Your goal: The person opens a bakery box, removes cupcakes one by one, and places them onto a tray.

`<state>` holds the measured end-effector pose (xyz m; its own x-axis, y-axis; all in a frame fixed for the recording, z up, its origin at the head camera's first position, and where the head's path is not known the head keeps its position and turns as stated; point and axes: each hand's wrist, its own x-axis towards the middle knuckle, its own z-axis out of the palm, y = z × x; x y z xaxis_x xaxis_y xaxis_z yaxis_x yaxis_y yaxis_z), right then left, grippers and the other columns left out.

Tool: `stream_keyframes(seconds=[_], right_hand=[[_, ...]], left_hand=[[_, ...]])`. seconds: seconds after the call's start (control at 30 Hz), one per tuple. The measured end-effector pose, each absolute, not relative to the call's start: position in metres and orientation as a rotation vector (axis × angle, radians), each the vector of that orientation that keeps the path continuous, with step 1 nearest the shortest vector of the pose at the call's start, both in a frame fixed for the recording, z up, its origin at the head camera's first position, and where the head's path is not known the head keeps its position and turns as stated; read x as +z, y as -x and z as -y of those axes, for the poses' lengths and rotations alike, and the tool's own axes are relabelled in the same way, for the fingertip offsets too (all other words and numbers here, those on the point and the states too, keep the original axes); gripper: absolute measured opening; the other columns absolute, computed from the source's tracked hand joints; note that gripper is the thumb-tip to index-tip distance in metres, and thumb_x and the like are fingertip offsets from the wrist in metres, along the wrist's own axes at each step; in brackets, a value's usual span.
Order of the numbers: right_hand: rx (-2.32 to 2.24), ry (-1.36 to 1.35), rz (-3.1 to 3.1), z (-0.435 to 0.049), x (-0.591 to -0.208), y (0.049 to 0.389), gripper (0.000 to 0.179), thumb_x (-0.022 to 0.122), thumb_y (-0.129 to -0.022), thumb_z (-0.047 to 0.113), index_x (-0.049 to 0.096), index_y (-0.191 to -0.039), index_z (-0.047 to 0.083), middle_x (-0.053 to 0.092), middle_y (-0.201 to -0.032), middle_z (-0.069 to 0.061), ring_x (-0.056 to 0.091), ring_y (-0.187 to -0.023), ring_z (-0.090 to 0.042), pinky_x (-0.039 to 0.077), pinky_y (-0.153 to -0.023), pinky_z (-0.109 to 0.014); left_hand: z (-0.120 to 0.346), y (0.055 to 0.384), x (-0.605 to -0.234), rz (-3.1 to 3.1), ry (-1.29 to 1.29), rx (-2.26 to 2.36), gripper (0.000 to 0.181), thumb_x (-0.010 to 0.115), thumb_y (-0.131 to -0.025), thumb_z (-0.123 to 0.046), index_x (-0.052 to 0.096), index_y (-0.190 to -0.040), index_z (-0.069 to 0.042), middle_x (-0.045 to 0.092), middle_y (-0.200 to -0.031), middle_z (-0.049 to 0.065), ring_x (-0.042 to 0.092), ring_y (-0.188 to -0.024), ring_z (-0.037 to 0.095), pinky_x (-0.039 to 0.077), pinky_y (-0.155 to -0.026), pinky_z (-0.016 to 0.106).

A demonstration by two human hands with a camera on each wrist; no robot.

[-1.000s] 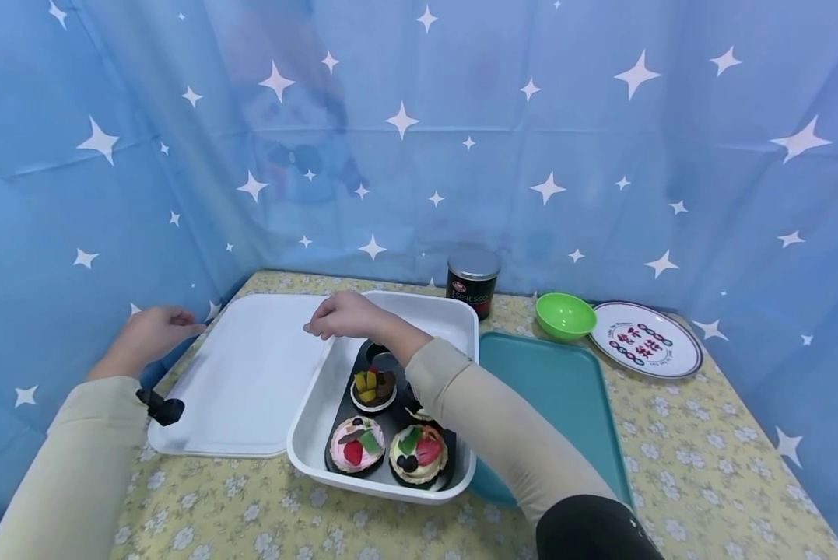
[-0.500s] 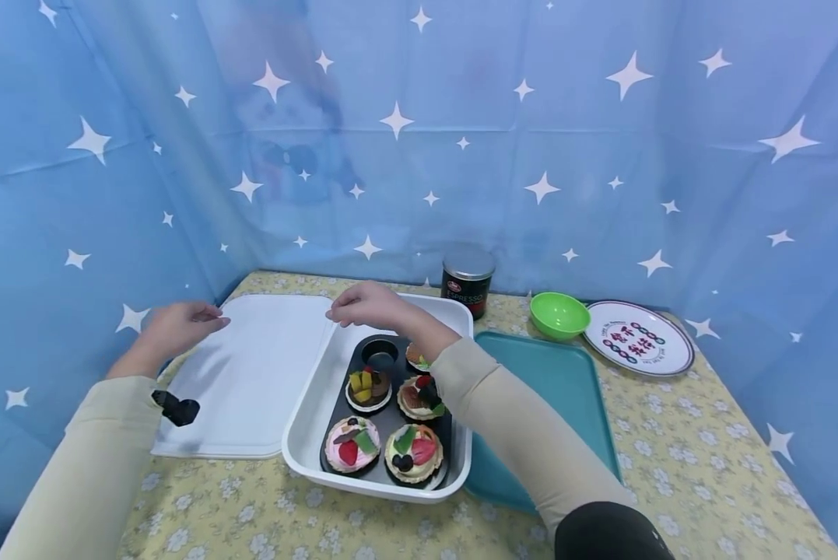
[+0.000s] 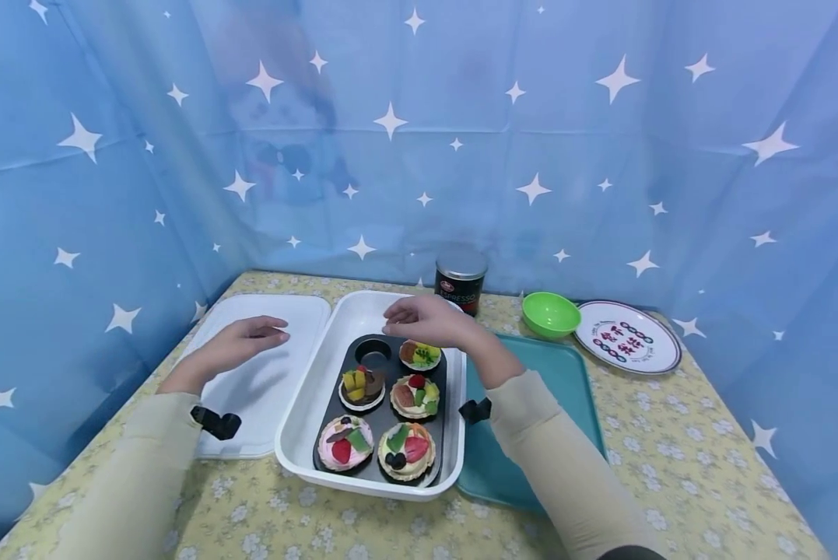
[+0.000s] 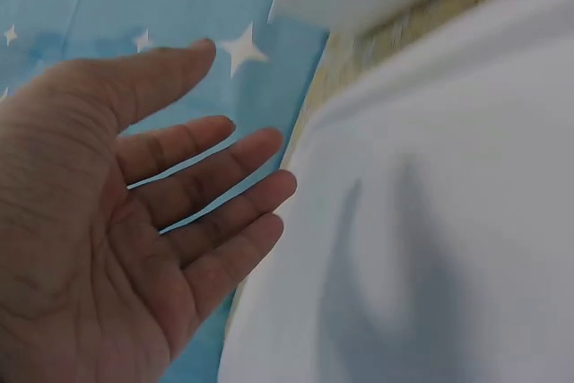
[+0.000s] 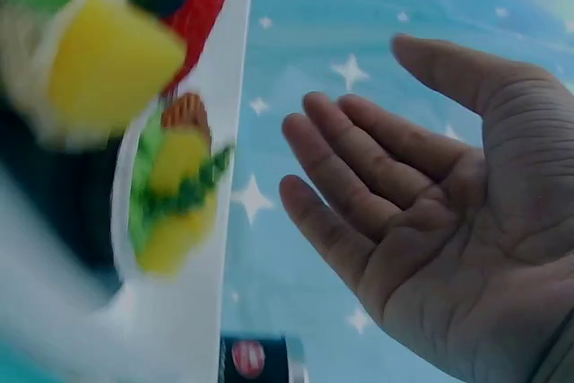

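Observation:
A white box point(image 3: 306, 424) holds a black muffin tray point(image 3: 390, 373) with several decorated cupcakes point(image 3: 413, 395) and one bare cup point(image 3: 373, 354). Its white lid point(image 3: 278, 373) lies flat to the left. My left hand point(image 3: 245, 342) hovers over the lid, palm down, fingers point(image 4: 224, 186) straight and holding nothing. Above the box's far end, my right hand point(image 3: 426, 320) stays open over the far right cupcake point(image 3: 420, 355), its fingers point(image 5: 359, 177) relaxed and bare.
A teal tray point(image 3: 552, 389) lies right of the box. At the back stand a black espresso can point(image 3: 461, 278), a green bowl point(image 3: 550, 314) and a patterned plate point(image 3: 627, 347). A blue star curtain surrounds the floral tablecloth point(image 3: 706, 451).
Both hands moved right. The left hand came from the lid's far left edge to above the lid. The right hand moved from the lid-box seam to the box's far right.

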<state>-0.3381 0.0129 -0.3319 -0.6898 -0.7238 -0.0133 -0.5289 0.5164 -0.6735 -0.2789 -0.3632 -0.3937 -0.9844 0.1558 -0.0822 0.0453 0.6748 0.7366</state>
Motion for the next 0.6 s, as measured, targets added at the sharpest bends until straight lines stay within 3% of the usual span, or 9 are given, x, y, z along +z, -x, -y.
stream_keyframes(seconds=[0.27, 0.43, 0.6], right_hand=[[-0.825, 1.076, -2.568, -0.045, -0.346, 0.333, 0.047, 0.061, -0.102, 0.036, 0.057, -0.141, 0.012, 0.060, -0.137, -0.008, 0.058, -0.124, -0.026, 0.050, -0.098, -0.043], [-0.770, 1.061, -2.616, -0.054, -0.364, 0.330, 0.061, 0.061, -0.101, 0.037, 0.045, -0.153, 0.010, 0.051, -0.149, -0.013, 0.052, -0.132, -0.033, 0.049, -0.099, -0.050], [-0.708, 1.014, -2.670, -0.053, -0.382, 0.331, 0.076, 0.066, -0.096, 0.047, 0.040, -0.154, 0.006, 0.046, -0.153, -0.014, 0.047, -0.137, -0.033, 0.043, -0.107, -0.049]], left_hand=[[0.324, 0.279, -0.399, -2.596, -0.285, 1.336, 0.061, 0.061, -0.101, -0.044, 0.045, -0.151, -0.014, 0.051, -0.146, 0.014, 0.046, -0.136, 0.038, 0.037, -0.109, 0.059], [0.307, 0.282, -0.406, -2.590, -0.296, 1.405, 0.061, 0.061, -0.102, -0.039, 0.041, -0.154, -0.016, 0.045, -0.153, 0.014, 0.040, -0.141, 0.038, 0.035, -0.111, 0.059], [0.300, 0.285, -0.415, -2.609, -0.289, 1.444, 0.066, 0.061, -0.101, -0.041, 0.036, -0.158, -0.018, 0.040, -0.156, 0.017, 0.036, -0.144, 0.039, 0.034, -0.112, 0.059]])
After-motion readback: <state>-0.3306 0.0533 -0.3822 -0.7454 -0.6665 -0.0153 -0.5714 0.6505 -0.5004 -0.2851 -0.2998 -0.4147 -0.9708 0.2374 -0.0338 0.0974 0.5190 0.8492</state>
